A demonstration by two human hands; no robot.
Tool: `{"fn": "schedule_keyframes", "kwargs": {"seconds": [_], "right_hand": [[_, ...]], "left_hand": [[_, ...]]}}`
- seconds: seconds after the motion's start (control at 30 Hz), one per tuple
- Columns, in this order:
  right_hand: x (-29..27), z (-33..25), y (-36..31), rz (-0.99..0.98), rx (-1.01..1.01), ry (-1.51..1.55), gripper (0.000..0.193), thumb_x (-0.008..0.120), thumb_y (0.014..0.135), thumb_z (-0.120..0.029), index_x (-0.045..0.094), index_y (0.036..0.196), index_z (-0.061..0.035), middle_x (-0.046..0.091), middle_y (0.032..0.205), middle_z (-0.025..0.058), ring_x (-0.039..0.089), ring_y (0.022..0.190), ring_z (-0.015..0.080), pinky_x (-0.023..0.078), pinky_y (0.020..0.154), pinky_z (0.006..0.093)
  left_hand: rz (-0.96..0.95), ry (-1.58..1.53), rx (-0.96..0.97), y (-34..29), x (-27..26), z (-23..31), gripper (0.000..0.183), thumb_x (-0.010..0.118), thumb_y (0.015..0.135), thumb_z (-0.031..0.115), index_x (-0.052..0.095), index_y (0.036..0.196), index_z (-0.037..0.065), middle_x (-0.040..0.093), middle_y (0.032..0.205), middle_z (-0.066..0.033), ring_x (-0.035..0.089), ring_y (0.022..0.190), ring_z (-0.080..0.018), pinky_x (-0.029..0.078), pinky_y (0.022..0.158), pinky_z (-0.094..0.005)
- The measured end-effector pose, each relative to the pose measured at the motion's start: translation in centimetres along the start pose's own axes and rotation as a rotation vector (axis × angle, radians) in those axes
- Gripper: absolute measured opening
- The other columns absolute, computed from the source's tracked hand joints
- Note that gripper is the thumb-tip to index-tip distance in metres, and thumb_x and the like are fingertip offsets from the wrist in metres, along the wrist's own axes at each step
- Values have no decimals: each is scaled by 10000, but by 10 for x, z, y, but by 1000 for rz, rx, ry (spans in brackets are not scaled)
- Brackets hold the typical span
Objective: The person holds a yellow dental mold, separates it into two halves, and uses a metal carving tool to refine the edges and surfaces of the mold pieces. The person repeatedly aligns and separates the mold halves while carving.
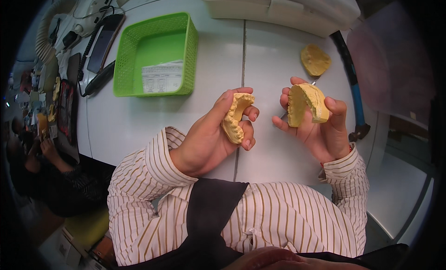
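Head view: green basket (153,46) at eleven o'clock, printed paper (161,77) inside! Left hand (204,140) clamps a yellow dental cast (231,123) near centre, long axis roughly twelve-to-six, arch opening toward three; right hand (317,139) grips a second cast (295,106) at two, arch opening toward six.

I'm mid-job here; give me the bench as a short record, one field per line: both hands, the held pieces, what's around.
Left grip: closed on a yellow plaster horseshoe-shaped dental cast
Right grip: closed on a second yellow plaster arch-shaped dental cast
Contact between casts: none, held apart
Beyond right grip: rounded yellow plaster piece on the white tabletop
Far right: hammer with blue-and-black handle
Upper left: green perforated plastic basket, white printed paper inside
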State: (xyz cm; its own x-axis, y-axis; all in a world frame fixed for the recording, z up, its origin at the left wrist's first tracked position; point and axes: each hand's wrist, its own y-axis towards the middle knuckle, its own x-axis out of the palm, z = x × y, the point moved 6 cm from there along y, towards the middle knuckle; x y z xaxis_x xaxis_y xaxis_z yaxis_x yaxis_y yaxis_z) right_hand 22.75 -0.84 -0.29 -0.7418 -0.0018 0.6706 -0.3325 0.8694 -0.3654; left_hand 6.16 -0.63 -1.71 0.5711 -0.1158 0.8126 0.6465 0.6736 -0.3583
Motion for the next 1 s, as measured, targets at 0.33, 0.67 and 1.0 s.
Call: {"fn": "schedule_keyframes", "kwargs": {"seconds": [0.33, 0.67, 1.0], "right_hand": [[17, -5, 1, -187, -481, -489, 672, 723, 723, -103, 392, 1305, -40, 454, 1295, 120, 426, 1287, 255, 378, 1083, 442], [43, 7, -7, -390, -872, -1042, 719, 763, 654, -37, 401, 1273, -98, 540, 1267, 149, 380, 1332, 397, 239, 1116, 551], [42, 15, -4, -412, -922, -1146, 776, 783, 703, -68, 333, 1329, -150, 455, 1402, 195, 348, 1350, 428, 260, 1090, 572]], "left_hand": [[20, 164, 39, 0, 2, -7, 493, 230, 1035, 428, 327, 1385, 94, 490, 1162, -78, 517, 1093, -197, 465, 892, -352], [-80, 259, 28, -3, 14, -10, 581, 223, 1017, 466, 152, 1470, 110, 238, 1493, -128, 358, 1348, -295, 365, 1087, -461], [-107, 447, 148, -5, 18, 5, 838, 745, 818, 191, 198, 1447, 93, 425, 1330, -139, 551, 1147, -228, 491, 958, -362]]}}
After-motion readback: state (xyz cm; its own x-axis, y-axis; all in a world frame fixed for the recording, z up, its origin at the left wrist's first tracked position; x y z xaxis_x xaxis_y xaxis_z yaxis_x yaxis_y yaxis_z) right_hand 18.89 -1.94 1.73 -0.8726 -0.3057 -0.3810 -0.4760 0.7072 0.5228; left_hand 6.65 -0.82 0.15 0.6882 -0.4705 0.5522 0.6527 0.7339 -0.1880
